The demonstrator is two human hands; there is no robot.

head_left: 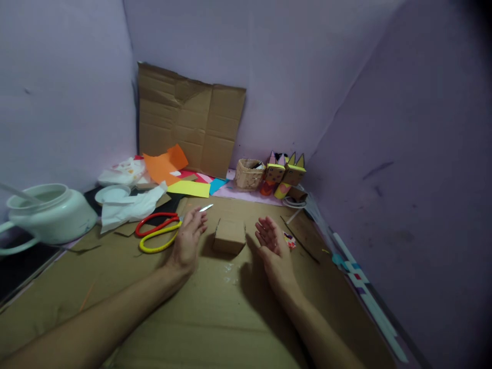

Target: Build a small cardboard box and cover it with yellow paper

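Note:
A small brown cardboard box stands on the cardboard sheet between my two hands, touched by neither. To its left, my left hand is open, palm turned inward, with nothing held. My right hand is open on the other side, fingers slightly curled and apart from the box. Scissors with one red and one yellow handle lie at my left hand, which hides their middle; the blade tip shows beyond the fingers. A small colourful patterned piece sits partly behind my right hand.
A white pot and a small white dish stand at the left. Orange paper and yellow paper lie at the back, below a leaning cardboard panel. Two cardboard figures with pointed ears stand beside a woven basket.

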